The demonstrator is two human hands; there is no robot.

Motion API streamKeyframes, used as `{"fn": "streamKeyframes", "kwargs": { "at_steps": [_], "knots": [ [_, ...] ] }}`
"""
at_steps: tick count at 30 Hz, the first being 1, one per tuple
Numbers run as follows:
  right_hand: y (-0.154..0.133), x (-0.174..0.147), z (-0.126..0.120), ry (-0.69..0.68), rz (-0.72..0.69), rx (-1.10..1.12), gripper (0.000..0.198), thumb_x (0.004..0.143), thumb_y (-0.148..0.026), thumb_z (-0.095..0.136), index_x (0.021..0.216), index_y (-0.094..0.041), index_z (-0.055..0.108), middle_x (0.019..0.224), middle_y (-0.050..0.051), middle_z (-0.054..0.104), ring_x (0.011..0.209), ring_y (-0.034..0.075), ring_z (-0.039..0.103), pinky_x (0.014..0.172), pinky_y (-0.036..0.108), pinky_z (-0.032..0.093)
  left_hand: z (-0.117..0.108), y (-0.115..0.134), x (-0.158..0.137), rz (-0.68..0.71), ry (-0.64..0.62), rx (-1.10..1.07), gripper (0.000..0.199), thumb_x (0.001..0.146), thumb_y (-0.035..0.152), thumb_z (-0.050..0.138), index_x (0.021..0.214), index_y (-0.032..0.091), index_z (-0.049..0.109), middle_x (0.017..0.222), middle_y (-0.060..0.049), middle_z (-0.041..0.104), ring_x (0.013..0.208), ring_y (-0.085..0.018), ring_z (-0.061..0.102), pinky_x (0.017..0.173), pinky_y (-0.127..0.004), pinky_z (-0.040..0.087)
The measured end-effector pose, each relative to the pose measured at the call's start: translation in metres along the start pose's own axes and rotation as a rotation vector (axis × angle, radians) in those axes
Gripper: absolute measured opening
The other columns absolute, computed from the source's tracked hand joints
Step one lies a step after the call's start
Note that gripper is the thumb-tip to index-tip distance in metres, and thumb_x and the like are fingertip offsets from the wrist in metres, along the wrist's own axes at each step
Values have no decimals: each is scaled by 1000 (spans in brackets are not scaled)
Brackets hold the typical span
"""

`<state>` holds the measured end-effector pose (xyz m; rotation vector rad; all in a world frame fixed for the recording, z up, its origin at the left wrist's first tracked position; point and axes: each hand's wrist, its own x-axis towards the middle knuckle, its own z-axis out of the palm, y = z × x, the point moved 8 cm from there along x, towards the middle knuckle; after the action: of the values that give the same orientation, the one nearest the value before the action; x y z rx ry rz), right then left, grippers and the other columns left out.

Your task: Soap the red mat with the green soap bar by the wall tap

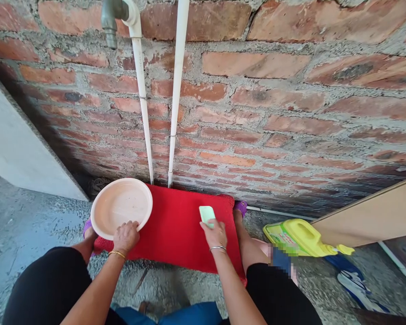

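A pale pink plastic basin (126, 203) is at the left end of a red cloth (176, 225), with its open side facing up. My left hand (126, 237) grips the basin's near rim, fingers closed over the edge. Over the right half of the cloth, my right hand (216, 235) holds a mint-green object (207, 214) with a flat face and rounded corners, like a soap bar or a brush back; its underside is hidden. What supports the cloth is covered by it.
A brick wall (257, 99) rises just beyond the cloth, with white pipes (176, 90) and a grey tap (110, 25). To the right lie a yellow detergent jug (297, 234) on its side and blue-and-white slippers (355, 286). My knees flank the cloth. Wet concrete (47, 216) shows at left.
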<state>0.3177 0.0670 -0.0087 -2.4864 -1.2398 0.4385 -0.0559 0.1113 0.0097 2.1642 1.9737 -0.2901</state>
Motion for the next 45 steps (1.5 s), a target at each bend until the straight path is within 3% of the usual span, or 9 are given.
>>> {"fn": "streamKeyframes", "kwargs": {
  "at_steps": [5,9,12,22,25,32,36,40,45],
  "knots": [
    [-123,-21,56,-144,-326,-34,25,76,-41,66,96,-26,66,100,3,56,86,16,55,81,27,40,0,0,1,7,-2,25,38,81,15,41,108,23,67,95,-9,69,90,-22,65,73,-31,48],
    [-165,-23,82,-249,-465,-172,27,75,-42,68,98,-27,66,102,3,55,91,18,55,82,30,38,2,0,3,3,-17,19,36,82,16,42,105,23,68,94,-8,69,88,-23,65,71,-32,47],
    [-142,-3,70,-224,-424,-239,28,76,-44,67,98,-27,66,103,4,55,91,18,55,81,29,38,3,0,4,4,-15,10,35,82,16,41,103,23,69,93,-9,69,88,-23,65,71,-33,47],
    [53,57,-23,41,129,-147,30,76,-51,61,86,-24,65,84,4,57,65,16,55,67,30,46,0,3,0,21,3,13,38,81,15,41,107,21,68,94,-10,69,88,-24,65,73,-34,48],
    [17,48,-9,57,35,-99,29,75,-49,62,90,-24,66,88,4,57,71,17,55,71,30,45,-1,2,0,12,-1,12,38,81,15,41,106,22,68,94,-9,69,88,-23,65,73,-34,48],
    [-161,10,69,-139,-402,-122,25,75,-44,66,95,-27,66,99,3,55,85,16,54,78,27,38,1,2,4,14,-24,12,36,81,15,42,104,22,68,94,-9,69,90,-23,65,72,-33,46],
    [-198,5,90,-258,-497,-248,29,77,-44,65,101,-28,65,106,5,54,95,19,53,83,31,36,1,2,5,13,-32,17,35,81,15,42,104,22,67,93,-9,69,89,-23,64,72,-33,46],
    [-165,32,70,-227,-440,-312,30,79,-44,63,104,-27,65,108,6,55,96,21,56,82,31,37,2,2,5,14,-31,18,33,81,15,43,102,22,68,92,-9,69,88,-23,64,72,-33,45],
    [-49,79,14,-109,-130,-300,33,80,-48,60,104,-26,65,101,6,57,85,19,59,76,30,41,3,1,5,6,-26,20,33,81,16,44,102,22,68,92,-9,68,87,-23,64,71,-33,44]
  ]
}}
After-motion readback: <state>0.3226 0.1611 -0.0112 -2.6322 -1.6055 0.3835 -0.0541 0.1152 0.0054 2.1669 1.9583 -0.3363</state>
